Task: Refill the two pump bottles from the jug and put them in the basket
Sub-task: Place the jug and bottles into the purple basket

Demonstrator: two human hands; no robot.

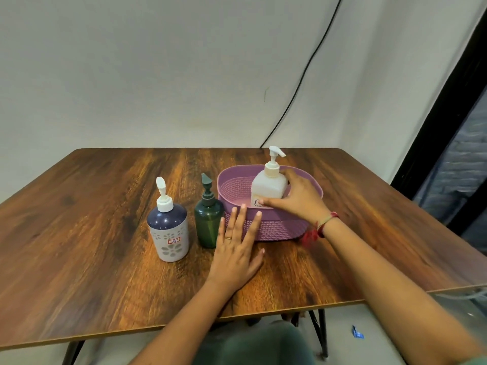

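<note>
Centrally, right hand (297, 200) wraps its grip round white bottle (267, 185) inside one basket (276, 230); left hand (234, 256) lies flat, grip fully open, on surface (105, 206). Bottles total three.

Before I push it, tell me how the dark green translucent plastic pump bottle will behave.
The dark green pump bottle is tall and narrow with a high pump head, so it probably tips rather than slides. Its smooth plastic looks rigid, perhaps slippery.
</note>
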